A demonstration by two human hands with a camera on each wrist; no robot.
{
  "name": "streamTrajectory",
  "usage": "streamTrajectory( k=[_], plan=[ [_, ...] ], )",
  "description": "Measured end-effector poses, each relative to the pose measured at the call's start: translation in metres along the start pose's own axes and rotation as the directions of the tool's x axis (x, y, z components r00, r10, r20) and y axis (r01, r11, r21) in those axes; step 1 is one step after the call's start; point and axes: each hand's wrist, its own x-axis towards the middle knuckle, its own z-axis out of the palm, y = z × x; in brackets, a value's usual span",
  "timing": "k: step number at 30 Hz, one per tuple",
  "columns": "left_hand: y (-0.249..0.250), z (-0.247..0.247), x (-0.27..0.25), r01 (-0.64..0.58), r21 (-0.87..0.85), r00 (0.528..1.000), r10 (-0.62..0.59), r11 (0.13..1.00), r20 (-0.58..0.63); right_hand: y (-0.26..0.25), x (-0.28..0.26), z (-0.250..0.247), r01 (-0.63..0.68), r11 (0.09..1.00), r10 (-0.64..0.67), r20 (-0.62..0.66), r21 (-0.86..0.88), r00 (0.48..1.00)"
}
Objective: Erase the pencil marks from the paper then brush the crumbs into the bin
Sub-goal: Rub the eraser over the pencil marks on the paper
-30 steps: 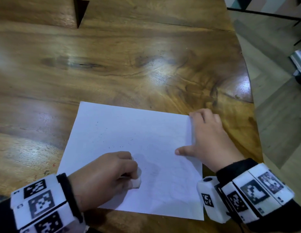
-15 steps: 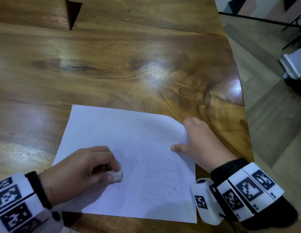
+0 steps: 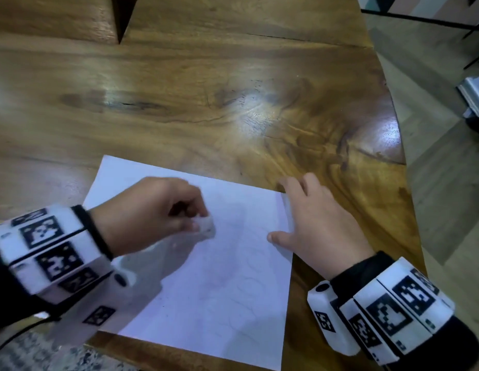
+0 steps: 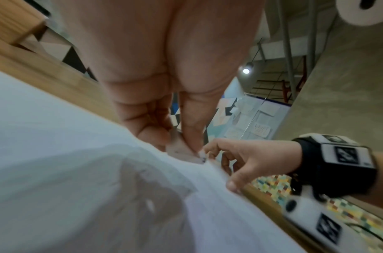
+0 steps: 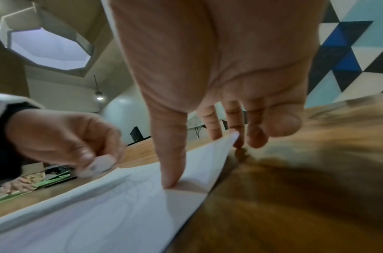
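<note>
A white paper (image 3: 206,277) lies flat on a glossy, grainy wooden table (image 3: 233,103). The left hand (image 3: 150,212) pinches a small white eraser (image 3: 206,226) over the sheet. The right hand (image 3: 318,228), fingers spread, presses the paper's right edge. The right wrist view shows faint pencil marks (image 5: 138,186).

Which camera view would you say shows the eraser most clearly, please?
The right wrist view: the white eraser shows side-on, pinched in the left hand at the paper. The head view shows it blurred at the fingertips. The left wrist view shows only a sliver beneath the fingers.
</note>
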Motion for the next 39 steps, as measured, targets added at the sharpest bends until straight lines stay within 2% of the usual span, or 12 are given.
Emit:
streamTrajectory(
  k=[3,6,11,13,17,18,23,26,30,34,37,39],
  plan=[
    [0.010,0.005,0.028,0.062,0.063,0.991,-0.054,0.996,-0.124,0.000,0.001,0.002,0.101,0.995,-0.102,-0.018,-0.024,0.995],
    [0.013,0.010,0.043,0.123,0.073,0.977,-0.108,0.990,-0.184,-0.003,0.003,0.008,0.196,0.981,-0.195,0.034,-0.007,0.980],
    [0.015,0.013,0.048,0.137,0.097,0.968,-0.113,0.986,-0.224,-0.003,0.001,0.012,0.211,0.977,-0.210,0.059,-0.014,0.976],
    [0.014,0.015,0.040,0.101,0.103,0.974,-0.077,0.990,-0.213,-0.003,0.001,0.014,0.200,0.980,-0.198,0.064,-0.020,0.978],
    [0.013,0.015,0.020,0.040,0.138,0.999,-0.040,0.990,-0.002,-0.004,-0.001,0.015,0.201,0.979,-0.199,0.062,-0.019,0.978],
    [0.013,0.012,0.021,0.050,0.137,0.999,-0.051,0.989,0.003,-0.005,-0.001,0.015,0.202,0.979,-0.200,0.064,-0.027,0.978],
    [0.016,0.004,0.040,0.114,0.126,0.982,-0.093,0.985,-0.164,-0.008,-0.005,0.017,0.190,0.981,-0.187,0.062,-0.042,0.980],
    [0.017,0.015,0.028,0.109,0.146,0.983,-0.084,0.983,-0.166,-0.009,-0.007,0.019,0.193,0.979,-0.188,0.067,-0.069,0.980],
    [0.019,0.021,0.010,0.068,0.125,0.995,-0.058,0.990,-0.081,-0.009,-0.007,0.019,0.193,0.977,-0.187,0.072,-0.086,0.980],
    [0.014,0.009,0.035,0.105,0.092,0.975,-0.084,0.990,-0.204,-0.010,-0.007,0.020,0.189,0.977,-0.182,0.077,-0.098,0.980],
    [0.015,0.011,0.040,0.103,0.122,0.978,-0.078,0.987,-0.194,-0.010,-0.008,0.020,0.188,0.978,-0.181,0.073,-0.095,0.981],
    [0.015,0.018,0.024,0.046,0.129,0.985,-0.024,0.991,-0.171,-0.010,-0.008,0.020,0.187,0.978,-0.180,0.080,-0.091,0.980]
  ],
)
